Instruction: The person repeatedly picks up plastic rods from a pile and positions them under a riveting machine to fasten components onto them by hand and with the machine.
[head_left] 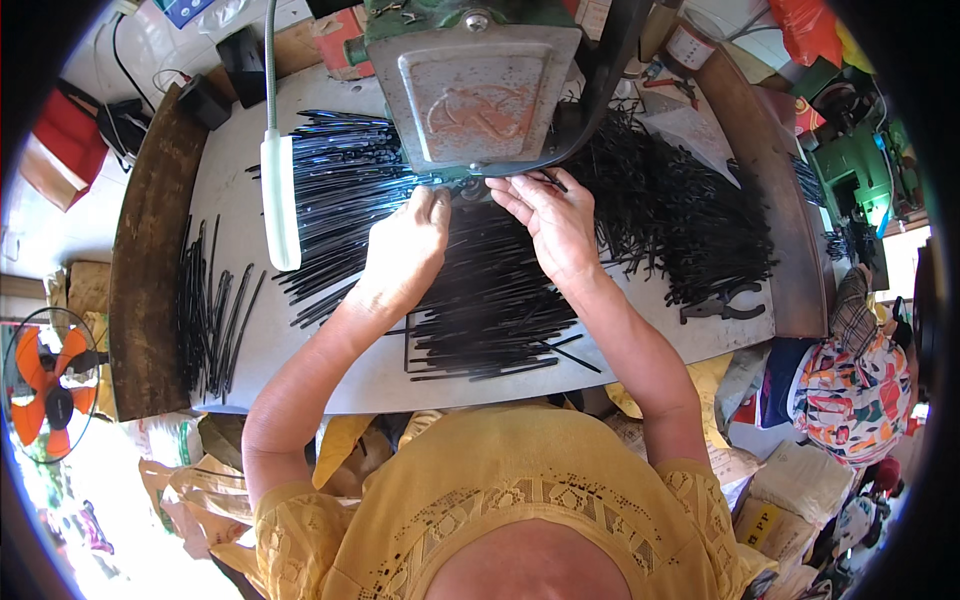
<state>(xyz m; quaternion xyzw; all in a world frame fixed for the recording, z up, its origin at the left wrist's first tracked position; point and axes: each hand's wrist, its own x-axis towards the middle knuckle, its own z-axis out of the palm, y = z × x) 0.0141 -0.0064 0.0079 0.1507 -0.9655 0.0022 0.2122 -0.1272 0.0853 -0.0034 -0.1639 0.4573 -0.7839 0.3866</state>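
Observation:
Both my hands are raised to the underside of a green and grey bench machine (487, 100). My left hand (405, 250) is closed, its fingertips pinched together just below the machine head; what they hold is hidden. My right hand (555, 225) reaches the same spot from the right, fingers bent inward and their tips partly out of sight under the head. Whatever it grips is too small to tell. Between my forearms lies a thick pile of thin black rods (490, 300). More black rods (340, 190) lie left of the machine, beside my left hand.
A tangled heap of black pieces (690, 210) covers the table's right side, with pliers (722, 304) in front. A white lamp (281, 200) hangs at left on a flexible neck. Wooden boards (150, 260) edge the table (300, 375). Another person (855, 390) sits at far right; an orange fan (55, 390) stands left.

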